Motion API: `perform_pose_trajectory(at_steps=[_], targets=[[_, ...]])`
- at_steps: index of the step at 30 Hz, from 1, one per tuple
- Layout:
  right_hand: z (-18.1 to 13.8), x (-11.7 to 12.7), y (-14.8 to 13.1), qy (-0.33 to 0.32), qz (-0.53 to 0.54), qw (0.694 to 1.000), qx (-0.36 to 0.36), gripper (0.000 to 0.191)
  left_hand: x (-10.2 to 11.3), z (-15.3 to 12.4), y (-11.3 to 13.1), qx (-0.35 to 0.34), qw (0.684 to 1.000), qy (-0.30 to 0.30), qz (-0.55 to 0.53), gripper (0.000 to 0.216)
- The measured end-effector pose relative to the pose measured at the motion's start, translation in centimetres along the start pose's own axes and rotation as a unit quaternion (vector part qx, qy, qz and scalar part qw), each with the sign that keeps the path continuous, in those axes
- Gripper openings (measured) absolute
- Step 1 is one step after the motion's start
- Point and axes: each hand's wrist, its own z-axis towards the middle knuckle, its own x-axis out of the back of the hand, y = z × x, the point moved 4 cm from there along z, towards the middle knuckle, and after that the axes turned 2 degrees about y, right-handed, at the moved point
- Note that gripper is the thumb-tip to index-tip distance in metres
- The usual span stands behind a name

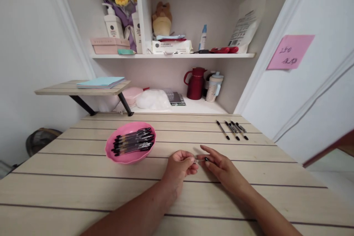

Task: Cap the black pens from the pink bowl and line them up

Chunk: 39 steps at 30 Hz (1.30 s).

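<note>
Over the middle of the table, my left hand (181,163) is closed in a pinch around the clear part of a pen. The black end of the pen (206,159) points right and lies between the thumb and fingers of my right hand (219,167), whose index finger stretches out beyond it. Most of the pen's barrel is hidden by my left fingers. To the left, a pink bowl (129,161) with a wavy rim holds a pile of black-capped pens (134,142). Several more pens (233,129) lie loose on the table at the far right.
At the back left stands a small raised shelf (55,87) on black legs, with blue paper (101,82) on top. Behind the table are a plastic bag (153,99), a red jug (195,84) and a pale tumbler (214,87). A pink note (291,52) sticks to the right wall.
</note>
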Motion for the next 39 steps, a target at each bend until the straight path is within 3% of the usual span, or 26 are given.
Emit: perform_pose_trajectory(at_steps=[5,11,15,18,23,26,29,34,39], targets=[[0.0,0.5,-0.7,0.049,0.009,0.999,-0.014,0.035,-0.2,-0.3,0.0,-0.001,1.000,-0.011,0.008,0.026],[0.3,0.8,0.1,0.111,0.189,0.974,-0.052,0.025,-0.7,-1.0,-0.4,0.008,1.000,-0.019,0.013,0.025],[0.3,0.9,0.2,0.121,0.218,0.967,-0.048,0.024,-1.0,-1.3,-0.6,0.011,0.999,-0.024,0.020,0.023],[0.7,1.2,0.6,0.143,0.163,0.975,-0.039,0.024,-0.9,-1.3,-0.5,0.002,0.999,-0.009,0.031,0.021],[2.0,2.3,1.8,0.159,-0.059,0.985,0.006,0.026,-1.0,-1.1,-0.4,-0.021,0.998,-0.011,0.053,0.018],[2.1,3.0,1.1,0.185,-0.184,0.964,0.044,0.029,-1.0,-1.1,-0.4,-0.030,0.998,-0.016,0.055,0.018],[1.1,3.1,-0.6,0.227,-0.217,0.948,0.046,0.026,-1.0,-1.1,-0.4,-0.028,0.999,-0.007,0.044,0.019],[-1.1,-1.1,-1.8,0.066,-0.051,0.993,-0.078,0.029,-1.1,-1.1,-0.3,-0.017,1.000,0.007,0.007,0.024],[-2.2,-2.8,-1.9,0.149,0.087,0.983,-0.064,0.027,-1.9,-1.8,0.1,-0.052,0.997,0.006,0.051,0.018]])
